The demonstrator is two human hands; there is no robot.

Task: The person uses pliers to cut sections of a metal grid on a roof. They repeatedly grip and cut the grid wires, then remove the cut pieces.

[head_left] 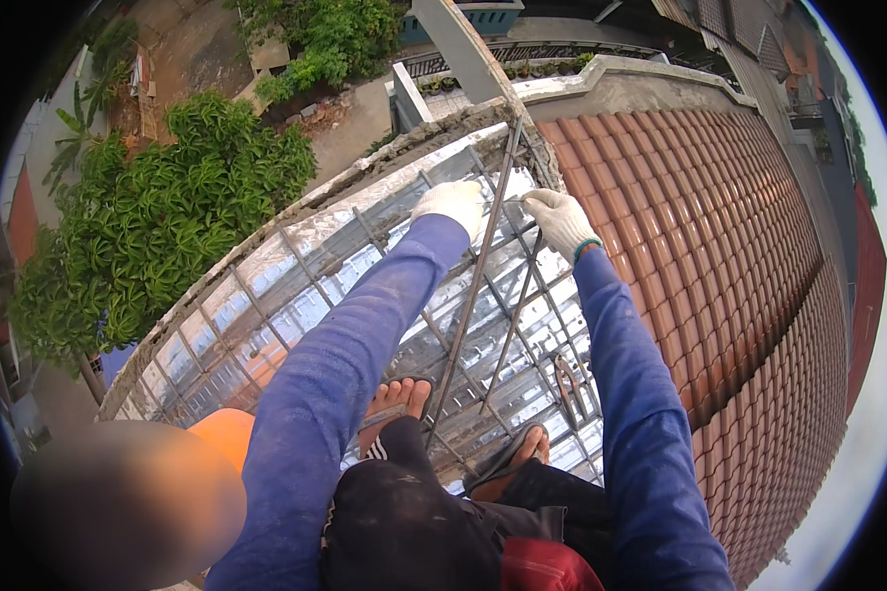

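Head view: a long steel bar [470, 300] lies diagonally over a grid of rods [307, 266], its upper part passing between two gloved hands. The left hand [451, 208] sits just beside the bar's left side, fingers curled; whether it grips anything cannot be told. The right hand [560, 221], apart from the left, appears pinched on a thin strand [513, 201] at the bar's right side. As judged here, the grid is already laid across shiny sheeting [291, 313]; the join between the hands appears unfinished, and the rods lie uncovered. A second bar [511, 325] slants to the right of the first; farther right, pincers [565, 389] rest on the grid, in neither hand. Outward lie a concrete rim [434, 138] and a tiled roof [700, 227].
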